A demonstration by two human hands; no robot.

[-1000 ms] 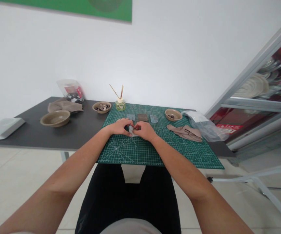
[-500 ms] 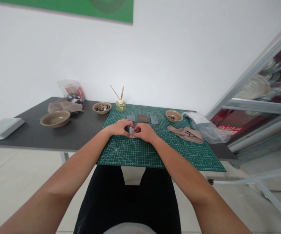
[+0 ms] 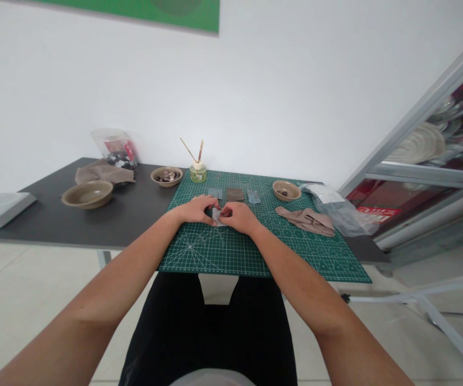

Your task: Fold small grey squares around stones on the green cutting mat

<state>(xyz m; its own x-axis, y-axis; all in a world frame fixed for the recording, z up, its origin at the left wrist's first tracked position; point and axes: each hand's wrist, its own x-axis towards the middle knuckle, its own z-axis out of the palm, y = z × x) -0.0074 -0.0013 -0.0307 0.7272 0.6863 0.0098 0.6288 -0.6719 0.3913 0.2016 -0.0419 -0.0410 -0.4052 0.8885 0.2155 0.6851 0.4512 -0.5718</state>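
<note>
My left hand (image 3: 198, 209) and my right hand (image 3: 239, 216) meet over the green cutting mat (image 3: 231, 257). Between them is a small whitish translucent packet (image 3: 217, 216), pinched at its left edge by my left thumb and fingers. My right fingers are closed at its right side, with a bit of something dark brown or reddish at their tips, too small to name. Just beyond my hands lie a bluish clear packet (image 3: 215, 193), a flat brown square (image 3: 235, 194) and another clear bluish packet (image 3: 253, 196).
A bowl of brown discs (image 3: 167, 176) and a reed diffuser (image 3: 198, 171) stand behind at left. At right are a smaller-filled bowl (image 3: 286, 190), a brown cloth (image 3: 307, 221) and a plastic bag (image 3: 338, 212). Further left are a bowl (image 3: 87, 195), cloth (image 3: 103, 172), jar (image 3: 114, 147) and white device (image 3: 4, 209).
The packet shows slightly more between my hands, its lower left part more exposed. Both hands stay in nearly the same place. The view has shifted a little.
</note>
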